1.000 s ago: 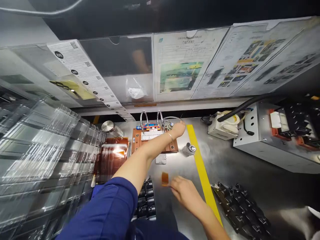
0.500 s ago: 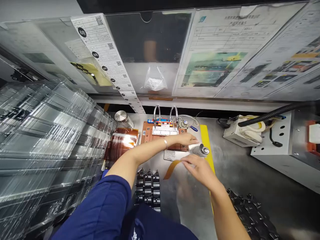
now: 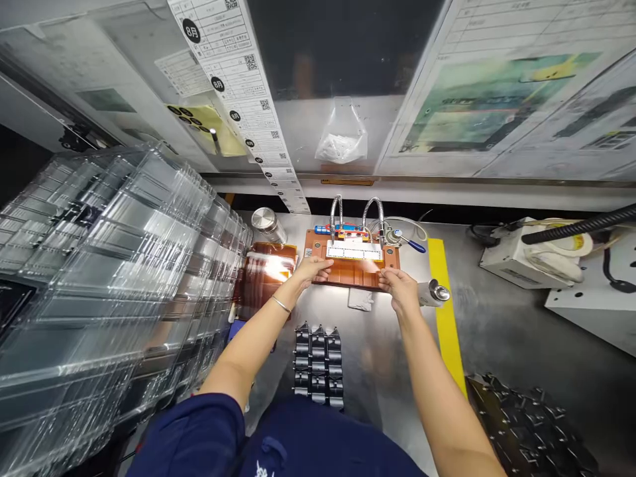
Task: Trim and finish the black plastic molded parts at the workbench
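Note:
My left hand (image 3: pixel 314 270) is at the left front of a brown fixture plate (image 3: pixel 392 263), its fingers closed at one end of a thin amber film strip (image 3: pixel 354 271). Opposite it, my right hand (image 3: pixel 401 287) pinches the strip's other end. The see-through strip is stretched over the plate's front part and is hard to tell from the brown surface. Just behind it lies a white strip with dotted edges (image 3: pixel 354 250). Two bendable metal tubes (image 3: pixel 375 211) arch down to that strip. A metal bottle (image 3: pixel 433 293) stands beside my right hand.
Amber film sheets (image 3: pixel 265 268) lie left of the plate, by a metal-lidded jar (image 3: pixel 269 224). Tall stacked clear trays (image 3: pixel 163 265) crowd the left. Black moulded parts (image 3: pixel 318 364) sit in front. A white cloth (image 3: pixel 360 299), yellow tape (image 3: pixel 444 298) and tape dispenser (image 3: pixel 521 265) are further right.
My left hand has moved back from the bottle to the plate's left side. My right hand has carried the amber film strip forward from the table to the plate. The camera view has shifted.

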Demonstrator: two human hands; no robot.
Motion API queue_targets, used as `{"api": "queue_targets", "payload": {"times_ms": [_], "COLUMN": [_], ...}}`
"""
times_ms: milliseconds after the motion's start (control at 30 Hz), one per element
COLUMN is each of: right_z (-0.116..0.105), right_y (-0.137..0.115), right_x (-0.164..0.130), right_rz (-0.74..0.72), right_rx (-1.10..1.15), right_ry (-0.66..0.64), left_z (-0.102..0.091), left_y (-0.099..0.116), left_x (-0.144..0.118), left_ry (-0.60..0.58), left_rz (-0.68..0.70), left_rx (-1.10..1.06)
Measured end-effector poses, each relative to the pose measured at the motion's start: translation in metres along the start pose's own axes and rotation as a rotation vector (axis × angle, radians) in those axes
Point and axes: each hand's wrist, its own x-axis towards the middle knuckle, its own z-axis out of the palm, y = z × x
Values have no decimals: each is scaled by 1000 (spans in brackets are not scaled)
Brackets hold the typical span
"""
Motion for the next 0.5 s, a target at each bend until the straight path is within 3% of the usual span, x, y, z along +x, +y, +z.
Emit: {"api": "queue_targets", "payload": {"times_ms": [200,500], "right_z": [6,10], "right_y": [0,-2], "right_x": [22,34], "right_rz": [79,147], "right_rx": [-27,-50], "right_ry": [39,55], "left_z": [5,2], "left_y": [10,16], "left_x": [25,42], "left_ry": [176,237], "left_rz": [-1,-70], "left_rx": [63,111]}}
